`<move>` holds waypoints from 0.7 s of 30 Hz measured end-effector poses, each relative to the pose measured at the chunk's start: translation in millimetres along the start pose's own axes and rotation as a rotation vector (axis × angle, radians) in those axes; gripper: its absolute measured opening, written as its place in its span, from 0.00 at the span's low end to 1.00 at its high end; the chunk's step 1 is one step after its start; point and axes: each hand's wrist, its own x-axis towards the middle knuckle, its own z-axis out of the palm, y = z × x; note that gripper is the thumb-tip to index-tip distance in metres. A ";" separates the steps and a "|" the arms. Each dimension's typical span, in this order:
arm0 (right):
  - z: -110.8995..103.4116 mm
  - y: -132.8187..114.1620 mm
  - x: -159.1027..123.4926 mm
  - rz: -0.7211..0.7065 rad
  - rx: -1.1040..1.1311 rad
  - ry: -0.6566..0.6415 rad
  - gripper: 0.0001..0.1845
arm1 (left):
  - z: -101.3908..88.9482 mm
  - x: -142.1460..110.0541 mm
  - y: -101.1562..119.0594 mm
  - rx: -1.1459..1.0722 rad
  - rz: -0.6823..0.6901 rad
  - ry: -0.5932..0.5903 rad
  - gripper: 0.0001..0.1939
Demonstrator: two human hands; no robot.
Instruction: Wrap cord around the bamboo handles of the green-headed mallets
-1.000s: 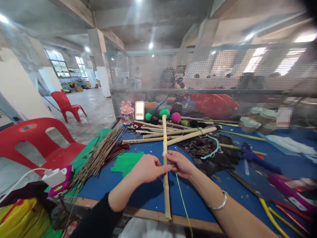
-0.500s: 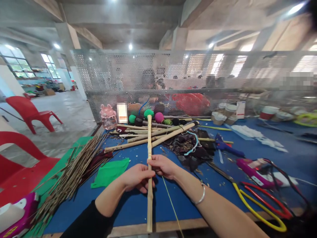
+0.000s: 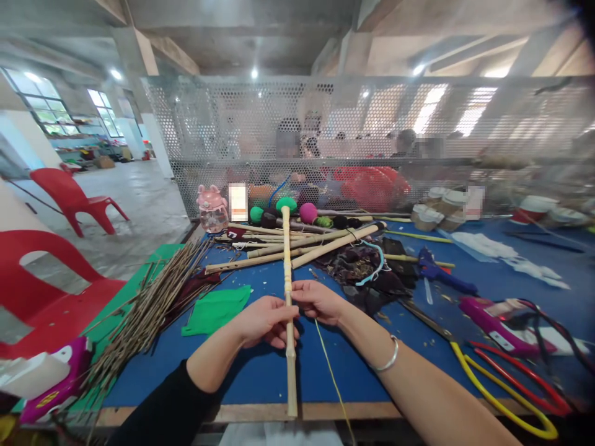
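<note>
Both my hands grip a long bamboo stick [image 3: 289, 272] with a green ball at its far end [image 3: 286, 204]. My left hand [image 3: 264, 320], in a black sleeve, is closed round the stick's middle. My right hand [image 3: 318, 300], with a silver bangle on the wrist, pinches the stick just above the left hand. A thin yellow-green cord [image 3: 331, 371] runs from my right hand down past the table's front edge. The stick lies over the blue table [image 3: 260, 371], its near end past the wooden edge.
More bamboo sticks [image 3: 297, 244] with coloured ball tips lie behind. A bundle of thin twigs [image 3: 144, 310] and a green felt piece [image 3: 216, 308] sit left. Dark scraps [image 3: 362, 272], a blue glue gun [image 3: 441, 275], a purple glue gun [image 3: 493, 319] and yellow-handled shears [image 3: 493, 390] lie right. Red chairs [image 3: 41, 291] stand left. A mesh screen [image 3: 372, 142] backs the table.
The view has swung right and steadied. My hands stay on the stick, and the left hand has slid a little lower along it.
</note>
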 end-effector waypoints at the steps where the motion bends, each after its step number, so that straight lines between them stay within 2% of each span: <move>1: -0.3 0.7 0.5 0.017 -0.002 0.015 0.14 | -0.4 1.2 -1.9 0.043 0.012 0.045 0.20; 4: -1.5 -0.3 -0.3 0.045 0.013 0.021 0.15 | 1.3 2.2 -4.0 0.063 0.063 0.114 0.20; 9: -1.2 -2.0 -1.8 0.045 0.069 -0.091 0.16 | 6.7 -1.8 0.6 -0.093 0.002 -0.064 0.17; 11: 0.6 0.4 -0.2 0.039 0.061 -0.087 0.15 | 6.8 -0.6 -0.9 -0.100 -0.042 -0.113 0.18; 13: 2.7 3.2 2.3 0.026 0.048 -0.023 0.15 | 5.3 2.8 -5.1 0.003 -0.040 -0.048 0.18; 15: 4.4 4.7 4.2 0.020 0.032 0.049 0.16 | 3.2 6.1 -9.6 0.158 0.013 0.070 0.19; 17: 4.9 3.7 4.0 0.026 0.036 0.065 0.17 | 1.9 7.1 -11.4 0.231 0.085 0.132 0.20; 21: 3.9 -1.9 -1.7 0.040 0.099 -0.052 0.14 | 3.9 1.4 -4.0 0.050 0.108 -0.014 0.18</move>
